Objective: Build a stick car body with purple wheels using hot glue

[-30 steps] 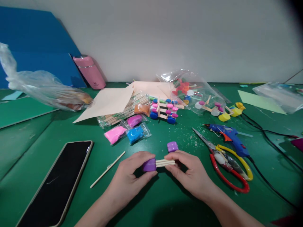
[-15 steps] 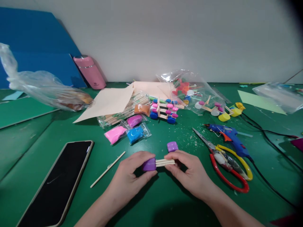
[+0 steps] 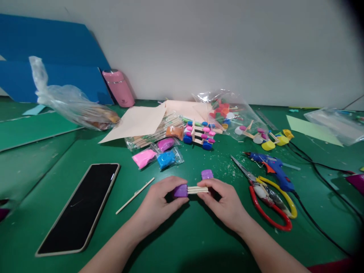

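Observation:
A purple clay block (image 3: 181, 190) is pinched between the thumb and fingers of my left hand (image 3: 162, 201). Several short wooden sticks (image 3: 196, 190) run sideways out of the block's right side. My right hand (image 3: 223, 201) is closed on the free ends of those sticks. Just beyond my right fingers lies a second purple clay piece (image 3: 207, 174), apart from the first. A loose wooden stick (image 3: 135, 196) rests on the green table left of my left hand.
At left lies a phone (image 3: 79, 208). Scissors (image 3: 267, 197) and a blue glue gun (image 3: 271, 168) with a black cable are at right. Clay packets (image 3: 167, 159), bagged sticks (image 3: 148, 138) and a small stick-and-clay model (image 3: 199, 134) sit farther back, near a pink flask (image 3: 118, 88).
The view has shifted, so the background things sit a little farther right. Both hands keep the same hold on the purple block and its sticks.

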A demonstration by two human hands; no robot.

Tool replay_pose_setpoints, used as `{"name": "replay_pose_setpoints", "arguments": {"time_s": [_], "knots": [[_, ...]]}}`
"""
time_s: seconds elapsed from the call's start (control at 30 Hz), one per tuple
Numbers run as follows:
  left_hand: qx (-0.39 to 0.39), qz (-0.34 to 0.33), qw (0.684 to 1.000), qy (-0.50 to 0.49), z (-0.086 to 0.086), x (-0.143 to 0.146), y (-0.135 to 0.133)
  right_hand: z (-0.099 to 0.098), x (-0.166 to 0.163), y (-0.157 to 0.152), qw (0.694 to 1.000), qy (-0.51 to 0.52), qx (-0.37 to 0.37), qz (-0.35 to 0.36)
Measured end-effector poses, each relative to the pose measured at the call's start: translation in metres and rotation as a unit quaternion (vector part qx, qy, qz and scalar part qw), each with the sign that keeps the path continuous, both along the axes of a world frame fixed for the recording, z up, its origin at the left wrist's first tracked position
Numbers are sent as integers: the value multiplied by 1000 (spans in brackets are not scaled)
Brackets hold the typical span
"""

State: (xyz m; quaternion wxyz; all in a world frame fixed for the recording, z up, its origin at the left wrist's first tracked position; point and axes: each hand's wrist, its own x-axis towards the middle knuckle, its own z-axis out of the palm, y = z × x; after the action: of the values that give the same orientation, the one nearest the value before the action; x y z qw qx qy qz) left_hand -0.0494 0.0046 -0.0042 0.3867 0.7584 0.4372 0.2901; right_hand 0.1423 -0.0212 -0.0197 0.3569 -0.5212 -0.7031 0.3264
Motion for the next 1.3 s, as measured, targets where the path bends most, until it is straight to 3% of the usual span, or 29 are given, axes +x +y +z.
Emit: {"name": "replay_pose_setpoints", "arguments": {"time_s": [0.33,0.57,0.93,1.3], "knots": [[18,2,1000,-12,-5,1,4,-6,1,8,1000,1,18,2],[25,12,999,-17,-1,4,9,3,5,16,1000,-12,24,15],[43,17,998,50,1,12,12,-3,11,18,1000,-13,10,20],[46,7,998,50,-2,9,9,-3,11,15,999,-20,-18,31]]}}
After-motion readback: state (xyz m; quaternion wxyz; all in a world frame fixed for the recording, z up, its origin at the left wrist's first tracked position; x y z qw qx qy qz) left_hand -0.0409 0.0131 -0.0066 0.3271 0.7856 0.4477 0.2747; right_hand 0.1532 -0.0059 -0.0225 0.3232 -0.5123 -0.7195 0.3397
